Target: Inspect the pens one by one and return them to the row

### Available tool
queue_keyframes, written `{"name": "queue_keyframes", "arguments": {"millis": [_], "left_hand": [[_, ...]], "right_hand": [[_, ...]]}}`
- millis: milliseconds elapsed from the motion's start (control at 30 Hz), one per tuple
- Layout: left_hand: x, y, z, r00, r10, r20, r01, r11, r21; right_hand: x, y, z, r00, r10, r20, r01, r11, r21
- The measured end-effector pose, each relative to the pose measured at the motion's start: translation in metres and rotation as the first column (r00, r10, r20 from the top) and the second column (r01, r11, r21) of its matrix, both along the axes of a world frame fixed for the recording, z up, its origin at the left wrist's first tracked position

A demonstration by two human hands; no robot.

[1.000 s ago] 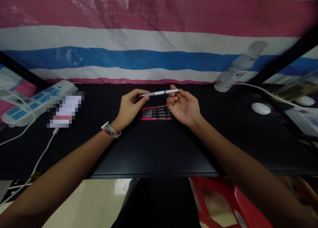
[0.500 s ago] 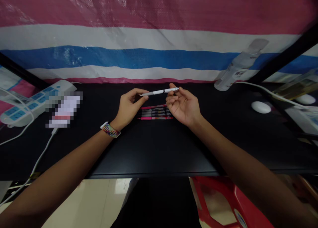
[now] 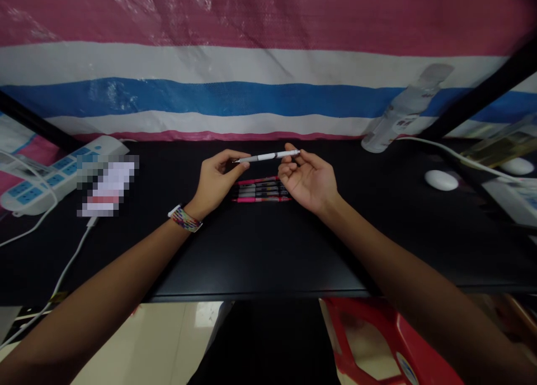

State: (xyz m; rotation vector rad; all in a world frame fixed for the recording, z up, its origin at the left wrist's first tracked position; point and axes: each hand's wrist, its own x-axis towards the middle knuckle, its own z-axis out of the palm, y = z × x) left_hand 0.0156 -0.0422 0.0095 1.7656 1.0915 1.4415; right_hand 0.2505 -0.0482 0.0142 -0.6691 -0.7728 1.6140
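Note:
A white pen [image 3: 268, 156] with a grey grip is held level above the desk between my two hands. My left hand [image 3: 218, 178] pinches its tip end between thumb and fingers. At the other end, my right hand [image 3: 309, 178] grips it between thumb and index finger, palm turned up and the other fingers curled. Just below lies a row of several pens [image 3: 262, 191] side by side on the black desk, some with pink or red parts. My right fingers hide part of that row's right end. A woven multicoloured band is on my left wrist.
To the left are a white power strip [image 3: 62, 175] with blue sockets and a blurred-out phone-like object [image 3: 109, 186] on a white cable. A clear bottle [image 3: 390, 119] and a white mouse [image 3: 441, 180] are on the right. A red stool [image 3: 403, 346] stands below the desk edge.
Both hands and the white pen have shifted very slightly left. The pen's pointed tip shows a little more at my left fingers. The pens on the desk stay in place.

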Motion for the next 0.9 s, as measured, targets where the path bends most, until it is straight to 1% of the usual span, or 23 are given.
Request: {"name": "queue_keyframes", "arguments": {"millis": [133,200,233,300,367,433,500,633,700,767,800,900], "left_hand": [[-0.001,-0.001,0.002,1.000,0.017,-0.014,-0.017,1.000,-0.010],[-0.001,0.000,0.002,1.000,0.020,-0.024,-0.020,1.000,-0.012],[-0.002,0.000,0.002,1.000,0.020,-0.022,-0.020,1.000,-0.009],[-0.003,0.002,0.001,1.000,0.017,-0.005,-0.017,1.000,0.006],[-0.004,0.004,0.000,1.000,0.009,0.011,-0.010,1.000,0.012],[-0.005,0.006,-0.002,1.000,0.005,-0.002,-0.005,1.000,-0.007],[-0.006,0.006,-0.003,0.998,0.015,-0.054,-0.016,0.999,-0.032],[-0.007,0.004,-0.001,0.980,0.032,-0.195,-0.036,0.999,-0.016],[-0.007,0.003,0.000,0.963,0.038,-0.269,-0.037,0.999,0.008],[-0.009,0.003,0.000,0.933,0.052,-0.356,-0.045,0.999,0.029],[-0.009,0.004,-0.001,0.915,0.061,-0.398,-0.051,0.998,0.037],[-0.011,0.005,-0.002,0.874,0.080,-0.480,-0.069,0.997,0.040]], "right_hand": [[-0.004,-0.003,0.006,0.992,-0.017,-0.125,0.004,0.995,-0.101],[-0.004,-0.004,0.008,0.996,-0.022,-0.092,0.013,0.995,-0.096],[-0.003,-0.004,0.009,0.999,-0.028,-0.038,0.025,0.997,-0.076],[-0.002,-0.003,0.007,0.989,-0.065,0.136,0.064,0.998,0.010],[0.000,-0.001,0.003,0.943,-0.137,0.302,0.105,0.987,0.121],[0.001,0.001,-0.003,0.896,-0.203,0.394,0.134,0.972,0.195],[0.002,0.005,-0.009,0.854,-0.250,0.456,0.154,0.959,0.236],[0.005,0.011,-0.020,0.704,-0.375,0.602,0.164,0.912,0.376],[0.007,0.013,-0.022,0.644,-0.407,0.647,0.125,0.891,0.435],[0.008,0.013,-0.023,0.574,-0.405,0.712,0.048,0.885,0.464],[0.008,0.012,-0.023,0.520,-0.406,0.751,0.004,0.881,0.473],[0.008,0.007,-0.020,0.321,-0.454,0.831,-0.115,0.853,0.510]]}}
